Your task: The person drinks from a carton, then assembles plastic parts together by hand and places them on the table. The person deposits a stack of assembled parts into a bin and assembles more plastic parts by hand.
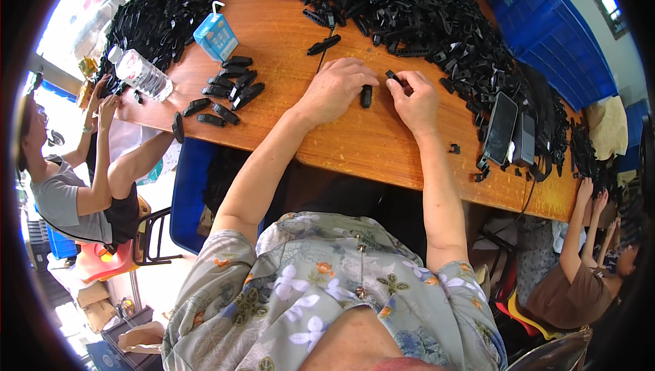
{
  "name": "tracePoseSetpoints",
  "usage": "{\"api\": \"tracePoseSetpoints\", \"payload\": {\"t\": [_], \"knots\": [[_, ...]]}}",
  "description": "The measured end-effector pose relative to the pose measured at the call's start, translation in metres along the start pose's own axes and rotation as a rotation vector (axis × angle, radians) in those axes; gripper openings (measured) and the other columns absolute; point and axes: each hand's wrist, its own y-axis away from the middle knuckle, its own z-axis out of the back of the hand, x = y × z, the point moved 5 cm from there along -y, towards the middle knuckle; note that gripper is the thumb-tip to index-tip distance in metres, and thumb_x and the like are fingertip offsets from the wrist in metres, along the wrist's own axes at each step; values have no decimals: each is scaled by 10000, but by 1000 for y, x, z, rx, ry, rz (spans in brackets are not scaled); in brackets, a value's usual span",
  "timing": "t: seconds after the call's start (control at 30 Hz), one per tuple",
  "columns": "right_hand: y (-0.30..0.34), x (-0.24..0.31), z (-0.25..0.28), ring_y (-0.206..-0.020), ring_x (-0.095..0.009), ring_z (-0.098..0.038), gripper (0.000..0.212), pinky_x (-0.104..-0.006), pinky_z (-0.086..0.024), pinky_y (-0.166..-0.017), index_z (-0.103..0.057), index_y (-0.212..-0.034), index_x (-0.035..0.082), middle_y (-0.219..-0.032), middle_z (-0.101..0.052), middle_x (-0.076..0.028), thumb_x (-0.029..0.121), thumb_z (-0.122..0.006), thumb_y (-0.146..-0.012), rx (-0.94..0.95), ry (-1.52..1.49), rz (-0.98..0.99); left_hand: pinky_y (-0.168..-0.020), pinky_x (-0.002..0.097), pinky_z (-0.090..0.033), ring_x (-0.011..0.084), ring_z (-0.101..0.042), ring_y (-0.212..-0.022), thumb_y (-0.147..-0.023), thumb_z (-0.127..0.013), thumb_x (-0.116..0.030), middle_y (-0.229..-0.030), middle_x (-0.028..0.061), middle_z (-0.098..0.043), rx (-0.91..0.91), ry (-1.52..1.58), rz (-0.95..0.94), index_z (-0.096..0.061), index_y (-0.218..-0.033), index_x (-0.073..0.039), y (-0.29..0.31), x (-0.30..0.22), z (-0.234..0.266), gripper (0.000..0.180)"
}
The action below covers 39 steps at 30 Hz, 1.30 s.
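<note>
Nearby: dark heap (pixel 437 20), carton (pixel 217 37); right fingers (pixel 414 82) pinch black piece (pixel 391 76) (left fingers (pixel 360 79): hold unclear).

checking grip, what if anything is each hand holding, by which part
Right hand: black piece, by its near end. Left hand: at another piece, hold unclear.

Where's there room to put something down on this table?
Bare wood lies between the blue carton and the left hand, and between the forearms toward the near table edge. The far and right sides are crowded with black pieces.
</note>
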Motion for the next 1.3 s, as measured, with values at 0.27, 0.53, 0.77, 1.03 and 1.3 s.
{"api": "tracePoseSetpoints", "payload": {"t": [0.27,0.53,0.77,1.03,1.3], "knots": [[7,27,-6,-865,-271,-680,200,-370,-549,-777,-753,-950,28,-929,-723,-89,125,-835,-795,143,-18,223,-961,435,-511,314,-630,-1063,-869,-717,-54,-1057,93,-716,-40,172,220,-765,-1078,-64,11,19,5,215],[5,25,-9,-887,-300,-671,180,-390,-543,-783,-748,-938,9,-919,-723,-104,73,-821,-786,113,-137,221,-813,342,-550,252,-674,-909,-852,-738,3,-1059,131,-720,-71,262,276,-738,-1195,-47,13,19,11,346],[-1,23,-10,-875,-302,-666,147,-397,-534,-800,-751,-882,10,-882,-720,-104,83,-822,-776,135,-28,369,-831,348,-560,254,-704,-943,-844,-740,15,-1066,131,-721,-4,324,306,-736,-1192,-42,4,17,5,352],[-5,21,-3,-925,-276,-682,60,-379,-553,-814,-736,-814,73,-896,-723,-76,120,-767,-835,-8,-24,246,-946,393,-537,281,-680,-1080,-854,-761,-67,-1131,125,-745,120,322,390,-734,-1223,-76,14,16,12,371],[-7,-33,39,-955,-351,-649,137,-475,-567,-761,-722,-952,48,-968,-665,-137,172,-739,-897,-139,797,-111,-1163,451,-370,368,-491,-1362,-1008,-607,-267,-1477,103,-592,-454,-194,605,-658,-1351,-90,17,87,30,390]]}}
